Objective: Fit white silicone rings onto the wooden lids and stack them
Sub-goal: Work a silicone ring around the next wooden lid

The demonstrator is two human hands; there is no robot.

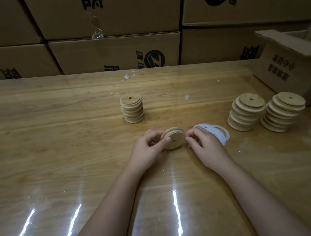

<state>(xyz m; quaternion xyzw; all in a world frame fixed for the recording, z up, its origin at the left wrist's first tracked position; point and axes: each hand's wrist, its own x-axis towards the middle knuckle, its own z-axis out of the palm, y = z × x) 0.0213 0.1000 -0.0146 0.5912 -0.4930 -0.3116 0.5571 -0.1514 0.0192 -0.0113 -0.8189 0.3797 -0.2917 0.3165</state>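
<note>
Brown cardboard cartons (111,51) are stacked along the far side of the plastic-covered wooden desk (62,140).

Landmark: short stack of ringed wooden lids (132,108), mid-desk.
- Open cardboard box (289,67): far right of the stack, at the desk's edge.
- Two taller stacks of bare wooden lids (246,113) (284,113): well right of the stack, touching each other.
- Loose heap of white silicone rings (222,134): right of the stack and nearer me.

Work piece: round pale wooden lid (173,138), just nearer me than the stack. It is off the desk and tipped, holed face toward me. A white strip shows along its upper edge, so I judge the ring is partly seated.

My left hand (149,149) grips the lid, thumb on its face and fingers (156,135) behind. My right hand (204,144) has curled fingers (188,139) pinching at the lid's right rim. I cannot tell whether they nip ring or wood.

The relation that matters is that the rim lies directly left of the right fingers, touching. The left hand bears the lid and is nearer the stack. I judge the right should work round the rim, then the left should carry the lid away from me onto the stack.
</note>
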